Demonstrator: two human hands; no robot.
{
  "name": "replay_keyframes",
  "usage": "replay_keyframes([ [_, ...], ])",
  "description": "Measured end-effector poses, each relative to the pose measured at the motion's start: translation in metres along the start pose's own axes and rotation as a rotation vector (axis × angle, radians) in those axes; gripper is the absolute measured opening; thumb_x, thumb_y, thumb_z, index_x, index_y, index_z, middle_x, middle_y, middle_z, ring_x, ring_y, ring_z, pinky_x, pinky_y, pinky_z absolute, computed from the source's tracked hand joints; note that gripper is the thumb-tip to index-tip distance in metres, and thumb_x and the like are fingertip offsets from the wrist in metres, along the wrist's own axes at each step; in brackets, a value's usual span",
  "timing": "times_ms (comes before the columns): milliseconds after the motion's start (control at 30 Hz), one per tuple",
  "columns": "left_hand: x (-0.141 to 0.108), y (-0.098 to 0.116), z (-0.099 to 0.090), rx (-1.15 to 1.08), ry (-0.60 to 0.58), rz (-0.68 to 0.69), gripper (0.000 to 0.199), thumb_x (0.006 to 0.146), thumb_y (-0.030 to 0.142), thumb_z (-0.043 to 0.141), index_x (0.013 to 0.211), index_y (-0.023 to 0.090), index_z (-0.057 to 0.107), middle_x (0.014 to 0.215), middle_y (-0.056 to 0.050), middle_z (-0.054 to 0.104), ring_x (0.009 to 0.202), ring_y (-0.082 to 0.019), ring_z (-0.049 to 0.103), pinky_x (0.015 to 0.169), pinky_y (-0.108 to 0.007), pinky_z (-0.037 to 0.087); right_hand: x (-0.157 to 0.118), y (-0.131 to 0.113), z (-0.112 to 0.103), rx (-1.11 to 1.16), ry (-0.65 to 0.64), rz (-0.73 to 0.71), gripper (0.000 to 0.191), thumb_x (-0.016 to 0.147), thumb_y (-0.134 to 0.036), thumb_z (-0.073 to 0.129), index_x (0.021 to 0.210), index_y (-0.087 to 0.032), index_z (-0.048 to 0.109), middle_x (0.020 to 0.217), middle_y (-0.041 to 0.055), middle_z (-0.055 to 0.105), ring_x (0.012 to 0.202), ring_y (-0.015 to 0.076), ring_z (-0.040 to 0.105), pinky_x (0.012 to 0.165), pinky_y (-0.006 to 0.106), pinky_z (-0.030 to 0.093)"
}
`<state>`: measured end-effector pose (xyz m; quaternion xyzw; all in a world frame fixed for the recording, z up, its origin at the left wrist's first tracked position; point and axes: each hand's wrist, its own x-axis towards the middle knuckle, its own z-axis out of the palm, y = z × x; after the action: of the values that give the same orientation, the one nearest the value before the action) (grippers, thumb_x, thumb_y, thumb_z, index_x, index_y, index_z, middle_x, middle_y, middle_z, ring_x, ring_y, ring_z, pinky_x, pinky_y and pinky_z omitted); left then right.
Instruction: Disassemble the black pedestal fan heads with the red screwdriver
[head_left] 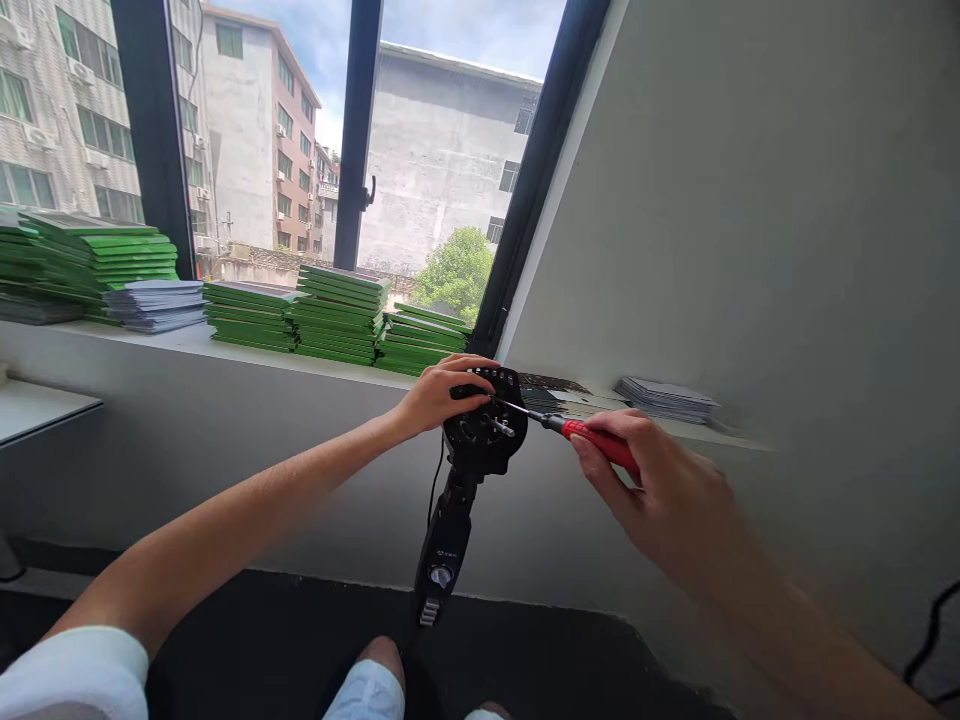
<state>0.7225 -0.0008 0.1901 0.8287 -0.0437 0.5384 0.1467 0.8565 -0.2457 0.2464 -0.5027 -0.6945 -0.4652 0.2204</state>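
A black electric fan's motor head (pixel 486 440) faces me on its stand, without blades, its metal shaft (pixel 501 427) sticking out. My left hand (pixel 450 388) is closed around the upper left of the motor head, thumb and fingers near the screwdriver tip. In my right hand (pixel 660 490) is a screwdriver (pixel 600 442) with a red and black handle. Its thin blade points left and meets the front of the motor head beside my left fingertips. Whether the tip sits in a screw is too small to tell. Below, the fan's control panel (pixel 442 565) has a silver dial and buttons.
Stacks of green-edged books (pixel 337 315) and a pile of white papers (pixel 157 305) line the window sill. More papers (pixel 666 398) lie at its right end. A black cord (pixel 435 480) hangs beside the fan. A white table edge (pixel 45 410) juts in at left.
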Motion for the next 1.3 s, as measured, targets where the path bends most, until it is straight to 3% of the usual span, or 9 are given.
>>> replay_keyframes([
  [300, 0.001, 0.000, 0.000, 0.000, -0.009, -0.014, 0.009, 0.090, 0.021, 0.070, 0.095, 0.023, 0.077, 0.133, -0.008, 0.071, 0.127, -0.025, 0.062, 0.112, -0.049, 0.049, 0.018, 0.001, -0.008, -0.114, -0.034, -0.198, 0.015, 0.102, -0.031, 0.052, 0.100, -0.017, 0.058, 0.083, 0.0028, 0.072, 0.068, 0.0121, 0.066, 0.057, 0.022, 0.041],
  [433, 0.001, -0.003, 0.003, 0.012, -0.003, -0.015, 0.011, 0.091, 0.021, 0.069, 0.097, 0.023, 0.078, 0.133, -0.007, 0.070, 0.129, -0.025, 0.060, 0.113, -0.050, 0.049, 0.032, 0.001, -0.014, -0.344, -0.129, -0.057, 0.044, 0.103, -0.055, 0.038, 0.084, -0.019, 0.057, 0.045, -0.0038, 0.051, 0.037, 0.0113, 0.042, 0.044, 0.024, 0.019],
  [600, -0.001, -0.008, 0.006, 0.001, 0.007, -0.005, 0.012, 0.093, 0.023, 0.067, 0.098, 0.022, 0.077, 0.135, -0.008, 0.070, 0.133, -0.026, 0.059, 0.115, -0.051, 0.048, 0.046, 0.002, -0.015, -0.180, -0.324, 0.099, 0.053, 0.103, -0.058, 0.023, 0.105, -0.017, 0.057, 0.049, -0.0020, 0.055, 0.039, 0.0115, 0.043, 0.045, 0.022, 0.022],
  [767, -0.007, -0.006, 0.005, -0.064, 0.032, -0.007, 0.028, 0.095, 0.024, 0.061, 0.121, 0.024, 0.070, 0.149, -0.010, 0.058, 0.144, -0.026, 0.050, 0.121, -0.051, 0.041, 0.054, 0.002, -0.016, -0.410, -0.243, 0.176, 0.068, 0.098, -0.071, 0.021, 0.074, -0.019, 0.057, 0.042, 0.0006, 0.043, 0.037, 0.0111, 0.030, 0.046, 0.026, 0.016],
  [867, -0.007, -0.002, 0.005, -0.147, 0.105, -0.098, 0.041, 0.094, 0.025, 0.059, 0.134, 0.025, 0.061, 0.157, -0.010, 0.050, 0.145, -0.027, 0.047, 0.122, -0.050, 0.038, 0.059, 0.001, -0.016, -0.221, -0.281, 0.177, 0.057, 0.099, -0.065, 0.028, 0.098, -0.018, 0.060, 0.056, 0.0012, 0.059, 0.041, 0.0116, 0.042, 0.046, 0.024, 0.022],
  [933, -0.005, -0.001, 0.008, -0.234, 0.136, -0.231, 0.042, 0.093, 0.028, 0.059, 0.136, 0.025, 0.059, 0.150, -0.009, 0.056, 0.138, -0.027, 0.053, 0.119, -0.048, 0.040, 0.060, 0.001, -0.016, -0.132, -0.324, 0.153, 0.054, 0.100, -0.063, 0.028, 0.110, -0.018, 0.057, 0.061, 0.0010, 0.064, 0.042, 0.0117, 0.046, 0.046, 0.023, 0.024],
  [1067, -0.004, -0.002, 0.021, -0.467, 0.090, -0.459, 0.039, 0.093, 0.037, 0.059, 0.130, 0.024, 0.057, 0.112, -0.003, 0.071, 0.104, -0.021, 0.068, 0.096, -0.035, 0.055, 0.061, -0.003, -0.018, -0.346, -0.303, 0.133, 0.064, 0.099, -0.069, 0.021, 0.082, -0.019, 0.058, 0.043, 0.0007, 0.047, 0.037, 0.0124, 0.036, 0.046, 0.026, 0.018],
  [1233, -0.004, -0.004, 0.027, -0.483, 0.129, -0.477, 0.033, 0.093, 0.034, 0.059, 0.123, 0.023, 0.057, 0.100, 0.000, 0.068, 0.092, -0.017, 0.065, 0.088, -0.030, 0.053, 0.063, -0.007, -0.020, -0.230, -0.425, 0.120, 0.055, 0.100, -0.063, 0.026, 0.105, -0.020, 0.060, 0.050, -0.0004, 0.056, 0.039, 0.0124, 0.042, 0.046, 0.024, 0.021],
  [1300, -0.003, -0.003, 0.026, -0.450, 0.122, -0.470, 0.031, 0.093, 0.032, 0.058, 0.122, 0.023, 0.056, 0.101, 0.000, 0.067, 0.093, -0.018, 0.064, 0.090, -0.031, 0.052, 0.063, -0.009, -0.021, -0.333, -0.410, 0.140, 0.060, 0.100, -0.065, 0.023, 0.098, -0.019, 0.061, 0.048, 0.0007, 0.053, 0.038, 0.0131, 0.040, 0.045, 0.025, 0.020],
])
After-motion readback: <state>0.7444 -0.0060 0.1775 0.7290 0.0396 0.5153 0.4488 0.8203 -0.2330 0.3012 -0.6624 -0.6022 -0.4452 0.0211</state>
